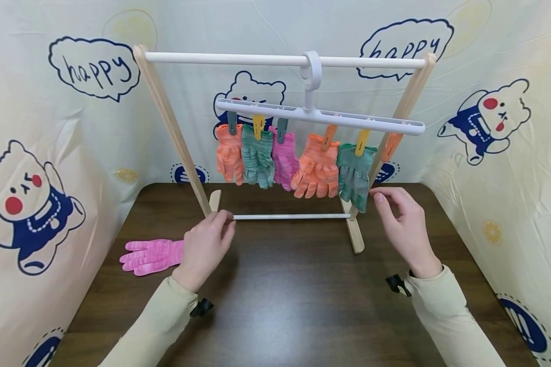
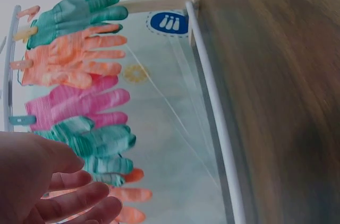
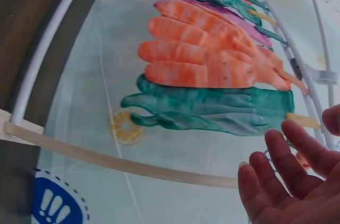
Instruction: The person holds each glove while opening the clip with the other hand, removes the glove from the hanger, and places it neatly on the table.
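A white hanger (image 1: 367, 120) hooks over the rack's top rod, its right end lower than its left. From its clips hang an orange glove (image 1: 230, 155), a green glove (image 1: 258, 158), a pink glove (image 1: 284, 158), a second orange glove (image 1: 316, 165) and a second green glove (image 1: 354, 176). An orange clip (image 1: 392, 148) at the right end holds no glove. My left hand (image 1: 206, 244) hovers with loosely bent fingers, overlapping the cuff of a pink glove (image 1: 149, 256) lying on the table. My right hand (image 1: 401, 224), also empty, is beside the right-hand green glove, fingers loosely bent.
The rack has a white top rod (image 1: 229, 59), wooden side posts (image 1: 172, 127) and a low white crossbar (image 1: 291, 216). Its right foot (image 1: 355, 237) rests on the dark wooden table (image 1: 275, 306). Printed cloth (image 1: 486, 204) surrounds the table at the back and sides.
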Available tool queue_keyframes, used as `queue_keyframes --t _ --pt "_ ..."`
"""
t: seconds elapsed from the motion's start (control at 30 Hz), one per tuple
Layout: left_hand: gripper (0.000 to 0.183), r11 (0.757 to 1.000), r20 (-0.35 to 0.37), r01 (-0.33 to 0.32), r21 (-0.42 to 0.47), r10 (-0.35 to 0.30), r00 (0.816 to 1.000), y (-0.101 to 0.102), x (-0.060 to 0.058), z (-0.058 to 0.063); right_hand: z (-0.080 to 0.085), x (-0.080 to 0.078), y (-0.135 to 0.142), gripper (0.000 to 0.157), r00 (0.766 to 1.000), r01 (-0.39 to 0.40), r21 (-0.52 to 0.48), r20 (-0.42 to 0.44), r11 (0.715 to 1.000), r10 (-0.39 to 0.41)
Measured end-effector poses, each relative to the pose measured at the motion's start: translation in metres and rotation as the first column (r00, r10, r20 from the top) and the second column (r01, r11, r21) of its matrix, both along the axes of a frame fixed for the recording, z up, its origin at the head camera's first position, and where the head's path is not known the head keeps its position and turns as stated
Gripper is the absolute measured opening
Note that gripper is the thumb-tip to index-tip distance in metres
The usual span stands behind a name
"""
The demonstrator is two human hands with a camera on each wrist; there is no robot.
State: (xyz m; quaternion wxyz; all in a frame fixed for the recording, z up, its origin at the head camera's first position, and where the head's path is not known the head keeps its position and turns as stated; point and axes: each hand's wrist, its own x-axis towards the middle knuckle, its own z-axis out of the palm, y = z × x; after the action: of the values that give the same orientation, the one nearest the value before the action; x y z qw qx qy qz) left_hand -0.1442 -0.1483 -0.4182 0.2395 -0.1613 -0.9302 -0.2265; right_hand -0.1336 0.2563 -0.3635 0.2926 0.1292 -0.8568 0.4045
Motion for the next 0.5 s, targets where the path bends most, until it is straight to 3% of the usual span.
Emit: queue_keyframes --t 0.23,0.5 --pt "0.014 0.999 0.004 0.034 0.006 -0.034 0.999 0.017 -0.002 0.007 0.012 -0.002 -0.005 0.02 1.0 -0.009 -0.014 -0.003 1.0 0.009" --pt "0.01 0.998 -0.076 0.065 -0.001 -0.065 0.995 0.034 -0.009 0.013 0.019 -0.004 -0.008 0.022 1.0 -0.001 0.006 -0.015 1.0 0.001"
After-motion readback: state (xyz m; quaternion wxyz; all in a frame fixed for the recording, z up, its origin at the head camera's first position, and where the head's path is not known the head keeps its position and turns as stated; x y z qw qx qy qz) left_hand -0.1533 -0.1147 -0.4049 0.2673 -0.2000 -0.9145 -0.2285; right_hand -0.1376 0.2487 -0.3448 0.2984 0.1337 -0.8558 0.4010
